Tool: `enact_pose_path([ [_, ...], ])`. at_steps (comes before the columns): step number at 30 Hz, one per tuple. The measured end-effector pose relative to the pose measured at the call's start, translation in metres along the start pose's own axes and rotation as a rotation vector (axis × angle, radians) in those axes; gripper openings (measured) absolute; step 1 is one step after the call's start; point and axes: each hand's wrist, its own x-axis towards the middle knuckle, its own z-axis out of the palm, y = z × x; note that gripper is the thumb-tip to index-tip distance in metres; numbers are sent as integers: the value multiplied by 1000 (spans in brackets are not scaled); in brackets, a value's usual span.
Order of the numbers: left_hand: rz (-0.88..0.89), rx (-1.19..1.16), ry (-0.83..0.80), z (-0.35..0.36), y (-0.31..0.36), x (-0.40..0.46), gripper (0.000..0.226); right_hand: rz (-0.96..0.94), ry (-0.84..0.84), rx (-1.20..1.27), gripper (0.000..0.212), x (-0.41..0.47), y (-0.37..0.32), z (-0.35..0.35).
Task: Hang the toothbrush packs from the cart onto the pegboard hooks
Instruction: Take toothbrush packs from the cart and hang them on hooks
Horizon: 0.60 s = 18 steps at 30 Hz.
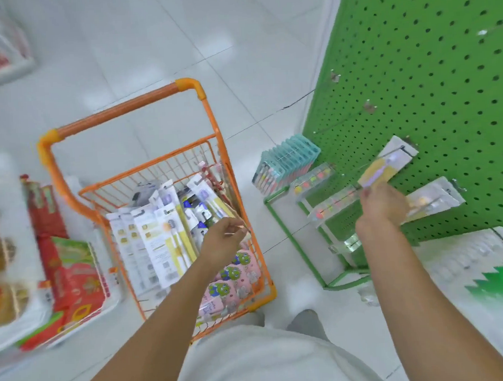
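Observation:
An orange wire cart (pixel 202 114) stands on the floor, full of toothbrush packs (pixel 159 233) in white, yellow and pink. My left hand (pixel 222 241) is down inside the cart with its fingers closed on a yellow pack (pixel 231 213). My right hand (pixel 382 206) holds a yellow and purple toothbrush pack (pixel 384 166) up against the green pegboard (pixel 430 73), its top end at a hook (pixel 408 147). Other packs (pixel 434 199) hang from hooks lower on the board.
A row of teal packs (pixel 289 159) hangs at the pegboard's left edge above a green wire rack (pixel 293 240). Bare hooks (pixel 336 75) stick out higher up. Red boxes (pixel 71 275) fill a shelf to the left of the cart.

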Motion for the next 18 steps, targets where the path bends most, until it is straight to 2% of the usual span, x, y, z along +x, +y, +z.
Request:
enact_pose_path([
  [2,-28,7,103,-18,-23,-4,11,-33,-154,0,11,-25,43,7],
  [5,-130,53,319,-46,-65,-12,18,-34,-731,-450,15,-75,105,34],
  [7,-224,88,430,-62,-91,-16,36,-141,-959,-692,10,-88,134,57],
  [9,-308,91,474,-76,-113,-16,57,-254,-1065,-829,5,-104,150,79],
  [11,-342,111,466,-90,-131,-12,67,-265,-1124,-960,26,-120,167,104],
  [15,-313,97,421,-104,-151,10,58,-210,-1095,-1106,63,-145,194,159],
  [17,-283,44,367,-103,-154,26,56,-187,-1065,-1110,65,-155,205,181],
  [18,-279,9,330,-102,-154,33,56,-189,-1061,-1113,56,-159,208,190],
])
